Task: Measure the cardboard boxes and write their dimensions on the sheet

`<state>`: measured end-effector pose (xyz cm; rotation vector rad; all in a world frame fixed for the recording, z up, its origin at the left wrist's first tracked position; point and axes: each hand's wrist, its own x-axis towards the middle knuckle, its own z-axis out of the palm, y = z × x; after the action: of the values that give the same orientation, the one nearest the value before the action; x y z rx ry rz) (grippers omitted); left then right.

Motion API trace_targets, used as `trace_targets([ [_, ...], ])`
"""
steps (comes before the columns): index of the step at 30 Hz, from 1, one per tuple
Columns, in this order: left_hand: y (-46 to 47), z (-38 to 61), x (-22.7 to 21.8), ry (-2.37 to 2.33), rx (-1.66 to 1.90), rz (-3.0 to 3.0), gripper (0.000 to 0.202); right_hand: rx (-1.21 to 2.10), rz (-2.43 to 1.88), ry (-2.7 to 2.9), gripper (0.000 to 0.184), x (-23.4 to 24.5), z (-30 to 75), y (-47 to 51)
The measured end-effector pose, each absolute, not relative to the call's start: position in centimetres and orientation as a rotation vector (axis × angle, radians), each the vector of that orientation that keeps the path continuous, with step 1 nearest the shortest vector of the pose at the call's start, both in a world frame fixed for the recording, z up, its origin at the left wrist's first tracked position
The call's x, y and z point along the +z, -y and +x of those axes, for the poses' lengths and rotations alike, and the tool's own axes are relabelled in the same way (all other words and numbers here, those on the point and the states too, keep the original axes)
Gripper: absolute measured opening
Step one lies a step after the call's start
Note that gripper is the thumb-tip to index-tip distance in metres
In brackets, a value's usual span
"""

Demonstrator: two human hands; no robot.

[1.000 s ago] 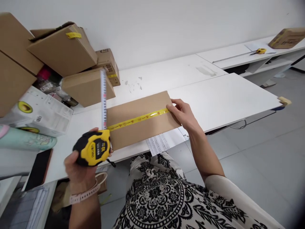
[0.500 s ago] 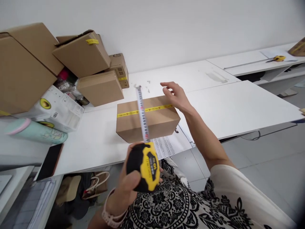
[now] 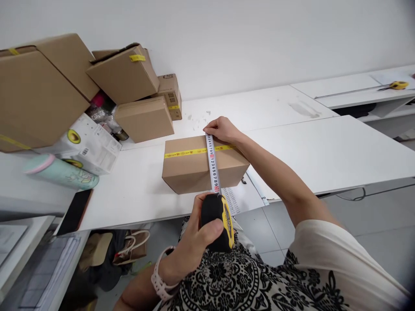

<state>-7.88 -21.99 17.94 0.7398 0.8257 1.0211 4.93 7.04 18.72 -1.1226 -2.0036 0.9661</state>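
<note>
My left hand point(image 3: 196, 237) is wrapped round a black and yellow tape measure point(image 3: 218, 222), just off the table's front edge. Its white blade point(image 3: 212, 166) runs out away from me across the top of a cardboard box point(image 3: 188, 166), which is sealed with yellow printed tape. At the box's far edge, my right hand point(image 3: 223, 129) pinches the blade's end between thumb and fingers; the tip itself is hidden by them. A printed sheet point(image 3: 233, 201) lies partly under the box and sticks out over the table edge.
Several cardboard boxes point(image 3: 145, 121) are piled at the left, beside a white avocado-print carton point(image 3: 92, 147). In front of these lie a mint bottle point(image 3: 65, 170) and a dark phone point(image 3: 74, 211). Another tape measure point(image 3: 398, 85) rests far right on the white table point(image 3: 324, 147).
My right hand has closed from an open pose onto the blade's end. My left hand has turned the tape measure and shifted it right, and the blade now lies straighter across the box.
</note>
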Motion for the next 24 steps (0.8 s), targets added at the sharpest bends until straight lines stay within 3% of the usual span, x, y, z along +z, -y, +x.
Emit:
trace_targets([
  [5, 21.3, -7.3, 18.3, -0.861, 1.016, 0.732, 0.059, 0.871, -1.208, 2.035, 0.021, 18.6, 4.6, -8.0],
  [17, 22.0, -7.5, 18.1, -0.842, 0.978, 0.72, 0.059, 1.169, -1.179, 2.02, 0.036, 17.8, 5.5, -8.5],
  [24, 22.3, -7.2, 18.0, -0.864, 0.951, 0.729, 0.063, 1.187, -1.165, 2.052, 0.036, 17.9, 5.5, -8.3],
])
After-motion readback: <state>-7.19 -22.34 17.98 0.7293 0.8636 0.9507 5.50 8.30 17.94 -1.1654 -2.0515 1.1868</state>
